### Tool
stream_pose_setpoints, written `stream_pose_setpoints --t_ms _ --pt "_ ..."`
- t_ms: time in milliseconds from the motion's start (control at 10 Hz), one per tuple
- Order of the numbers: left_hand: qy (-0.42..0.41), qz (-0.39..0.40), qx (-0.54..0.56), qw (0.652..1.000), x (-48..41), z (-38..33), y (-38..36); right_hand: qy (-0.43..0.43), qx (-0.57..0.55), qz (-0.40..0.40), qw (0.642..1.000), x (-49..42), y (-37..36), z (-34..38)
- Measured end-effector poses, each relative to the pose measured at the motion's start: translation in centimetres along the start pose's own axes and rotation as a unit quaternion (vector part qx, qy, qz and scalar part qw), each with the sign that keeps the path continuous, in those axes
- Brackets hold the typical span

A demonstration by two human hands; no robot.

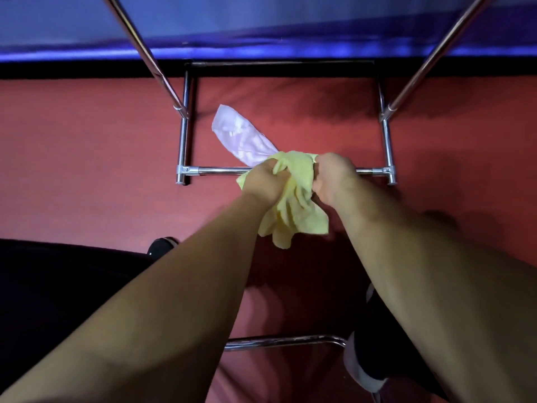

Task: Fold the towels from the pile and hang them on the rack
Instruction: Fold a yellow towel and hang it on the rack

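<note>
A crumpled yellow towel (293, 210) hangs between both hands, above the red floor. My left hand (266, 181) grips its upper left part, and my right hand (334, 178) grips its upper right part, fingers curled into the cloth. Behind the hands a pale pink towel (241, 135) lies on the floor inside the chrome rack's base. The rack (220, 170) shows a low crossbar, two side feet and two slanted uprights rising toward the top corners.
A dark object (58, 301) fills the lower left, with a dark rounded thing (161, 245) at its edge. A second chrome bar (284, 341) lies low near me. A dark shoe with grey trim (363, 365) is at lower right. A blue-purple wall (261, 21) stands behind.
</note>
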State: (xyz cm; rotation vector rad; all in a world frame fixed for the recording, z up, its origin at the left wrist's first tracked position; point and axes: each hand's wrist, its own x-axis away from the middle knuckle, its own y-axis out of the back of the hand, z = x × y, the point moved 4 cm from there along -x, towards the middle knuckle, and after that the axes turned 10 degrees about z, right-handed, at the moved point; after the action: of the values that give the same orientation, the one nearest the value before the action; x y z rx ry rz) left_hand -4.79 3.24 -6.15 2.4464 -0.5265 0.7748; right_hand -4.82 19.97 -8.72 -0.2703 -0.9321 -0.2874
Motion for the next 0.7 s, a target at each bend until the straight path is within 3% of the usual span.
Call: stream_pose_setpoints --t_ms 100,200,400,700 --pt "-0.001 -0.023 0.091 0.996 1.6 -2.8 2.0 -0.014 0.029 0.050 0.998 4.9 -1.6 1.7" --pt "-0.004 -0.020 0.121 0.992 3.7 -6.2 3.9 0.016 0.138 0.058 0.989 9.0 -2.8 4.4" --pt "-0.050 0.002 0.136 0.989 8.3 -13.4 8.5 0.086 0.352 0.099 0.927 17.7 -4.3 10.1" --pt "-0.161 -0.012 0.160 0.974 18.7 -24.2 14.3 0.184 0.313 0.138 0.921 28.6 -3.7 19.0"
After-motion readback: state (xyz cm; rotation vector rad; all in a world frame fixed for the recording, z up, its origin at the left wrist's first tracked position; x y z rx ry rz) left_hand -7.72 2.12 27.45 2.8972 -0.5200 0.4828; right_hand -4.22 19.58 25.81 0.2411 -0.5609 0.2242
